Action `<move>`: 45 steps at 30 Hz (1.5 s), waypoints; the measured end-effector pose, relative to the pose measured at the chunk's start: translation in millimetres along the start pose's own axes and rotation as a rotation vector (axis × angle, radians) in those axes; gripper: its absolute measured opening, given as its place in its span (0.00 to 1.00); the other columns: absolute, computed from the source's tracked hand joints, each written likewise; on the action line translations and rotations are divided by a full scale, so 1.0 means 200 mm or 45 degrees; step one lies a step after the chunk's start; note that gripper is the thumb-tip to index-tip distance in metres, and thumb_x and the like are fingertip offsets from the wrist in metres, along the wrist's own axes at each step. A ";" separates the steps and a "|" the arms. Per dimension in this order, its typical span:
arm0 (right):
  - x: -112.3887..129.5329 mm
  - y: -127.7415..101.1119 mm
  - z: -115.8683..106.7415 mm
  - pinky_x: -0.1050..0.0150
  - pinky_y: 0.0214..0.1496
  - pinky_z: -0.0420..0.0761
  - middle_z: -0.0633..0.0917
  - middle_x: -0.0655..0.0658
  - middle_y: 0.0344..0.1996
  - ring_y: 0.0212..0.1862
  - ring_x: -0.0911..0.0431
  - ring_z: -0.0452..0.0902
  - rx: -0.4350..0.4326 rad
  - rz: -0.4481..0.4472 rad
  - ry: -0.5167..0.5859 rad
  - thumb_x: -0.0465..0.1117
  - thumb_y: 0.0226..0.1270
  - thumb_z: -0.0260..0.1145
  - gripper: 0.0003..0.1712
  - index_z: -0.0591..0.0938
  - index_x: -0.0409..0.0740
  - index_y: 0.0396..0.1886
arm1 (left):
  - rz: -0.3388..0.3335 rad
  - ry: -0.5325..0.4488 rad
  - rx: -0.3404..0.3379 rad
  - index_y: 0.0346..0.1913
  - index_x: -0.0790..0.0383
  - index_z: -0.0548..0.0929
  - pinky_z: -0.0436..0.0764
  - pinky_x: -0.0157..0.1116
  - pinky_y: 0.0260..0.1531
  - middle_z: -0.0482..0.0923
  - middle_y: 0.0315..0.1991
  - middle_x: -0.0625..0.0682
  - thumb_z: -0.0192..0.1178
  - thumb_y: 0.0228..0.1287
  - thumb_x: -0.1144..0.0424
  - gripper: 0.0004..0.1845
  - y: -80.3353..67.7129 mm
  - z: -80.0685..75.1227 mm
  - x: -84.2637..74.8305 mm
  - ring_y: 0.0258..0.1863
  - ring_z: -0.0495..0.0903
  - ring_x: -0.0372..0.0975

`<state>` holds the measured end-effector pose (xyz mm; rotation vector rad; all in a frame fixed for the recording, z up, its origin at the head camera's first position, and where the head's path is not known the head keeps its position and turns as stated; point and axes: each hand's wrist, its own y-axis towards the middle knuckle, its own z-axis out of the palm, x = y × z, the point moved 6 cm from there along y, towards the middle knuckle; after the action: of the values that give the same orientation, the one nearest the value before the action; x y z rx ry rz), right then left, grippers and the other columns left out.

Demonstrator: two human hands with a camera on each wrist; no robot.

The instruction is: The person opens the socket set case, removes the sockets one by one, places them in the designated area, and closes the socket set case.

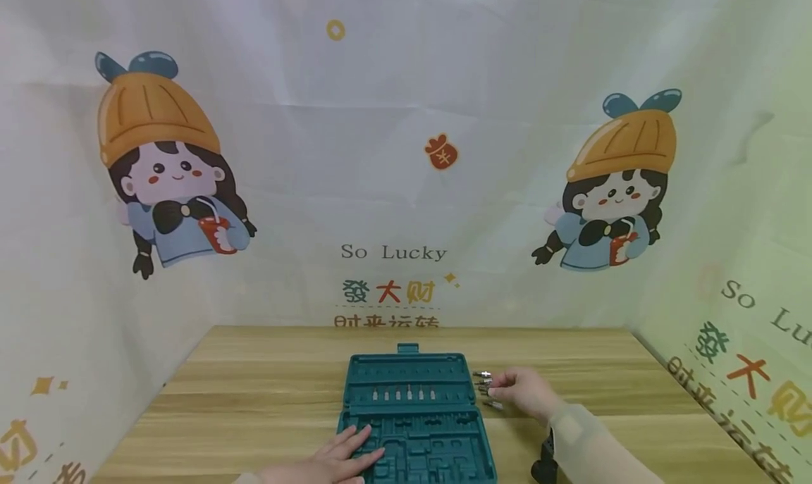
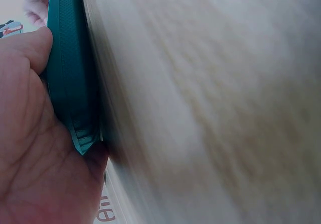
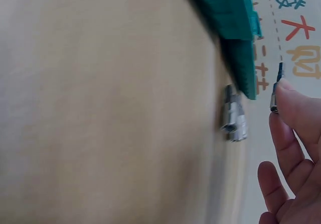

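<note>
A green plastic tool case (image 1: pixel 438 361) lies unfolded on the table, its upper half holding a row of small metal bits (image 1: pixel 409 392). My left hand (image 1: pixel 336 459) rests on the left side of the lower half, fingers spread over the moulded slots. In the left wrist view its thumb lies against the case wall (image 2: pixel 70 58). To the right of the case, my right hand (image 1: pixel 525 391) pinches a small metal socket bit (image 3: pixel 274 97) between thumb and index finger. Other loose metal socket bits (image 3: pixel 231 114) lie beside the case, close to that hand.
The wooden table (image 1: pixel 266 385) meets a printed cloth backdrop (image 1: pixel 393 188) at the back and sides. A black strap with a dark device (image 1: pixel 545 463) is on the right wrist. The case latch (image 1: pixel 408 348) sticks out at the far edge.
</note>
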<state>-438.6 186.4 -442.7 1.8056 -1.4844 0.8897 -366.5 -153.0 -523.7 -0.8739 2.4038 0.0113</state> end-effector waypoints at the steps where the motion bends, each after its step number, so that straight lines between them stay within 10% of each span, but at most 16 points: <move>1: -0.01 -0.01 0.00 0.58 0.39 0.74 0.83 0.49 0.32 0.36 0.56 0.75 -0.006 -0.006 -0.022 0.36 0.59 0.71 0.05 0.84 0.38 0.31 | -0.006 -0.003 0.000 0.76 0.35 0.49 0.58 0.58 0.64 0.39 0.77 0.52 0.33 0.75 0.38 0.29 0.00 0.00 0.00 0.74 0.39 0.55; 18: -0.10 -0.05 0.01 0.45 0.51 0.55 0.82 0.55 0.25 0.31 0.58 0.72 -0.073 0.040 -0.286 0.36 0.54 0.74 0.07 0.83 0.47 0.22 | 0.015 0.008 0.000 0.76 0.37 0.48 0.56 0.61 0.63 0.37 0.77 0.54 0.26 0.70 0.30 0.35 -0.02 -0.03 -0.05 0.74 0.38 0.58; 27: -0.08 -0.04 0.02 0.44 0.49 0.54 0.81 0.56 0.23 0.30 0.59 0.72 -0.103 -0.005 -0.342 0.36 0.51 0.75 0.08 0.82 0.48 0.21 | 0.014 0.012 -0.018 0.77 0.39 0.49 0.58 0.59 0.63 0.39 0.77 0.56 0.37 0.76 0.42 0.30 -0.05 -0.05 -0.13 0.74 0.39 0.58; 36: -0.07 -0.05 0.02 0.44 0.47 0.55 0.79 0.56 0.20 0.28 0.60 0.72 -0.133 -0.024 -0.381 0.37 0.47 0.77 0.11 0.80 0.48 0.21 | -0.092 -0.044 0.005 0.76 0.56 0.55 0.57 0.62 0.62 0.42 0.75 0.65 0.40 0.78 0.50 0.29 -0.06 -0.16 -0.27 0.72 0.40 0.64; 45: -0.06 -0.05 0.01 0.41 0.49 0.55 0.80 0.56 0.21 0.28 0.59 0.73 -0.138 -0.028 -0.369 0.37 0.46 0.78 0.13 0.80 0.46 0.23 | -0.223 0.042 -0.042 0.76 0.40 0.55 0.56 0.62 0.62 0.44 0.77 0.55 0.41 0.75 0.43 0.29 -0.05 -0.19 -0.21 0.74 0.41 0.57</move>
<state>-429.9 192.6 -454.6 1.9265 -1.6508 0.5406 -354.7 -143.9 -468.5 -1.1049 2.3551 -0.0310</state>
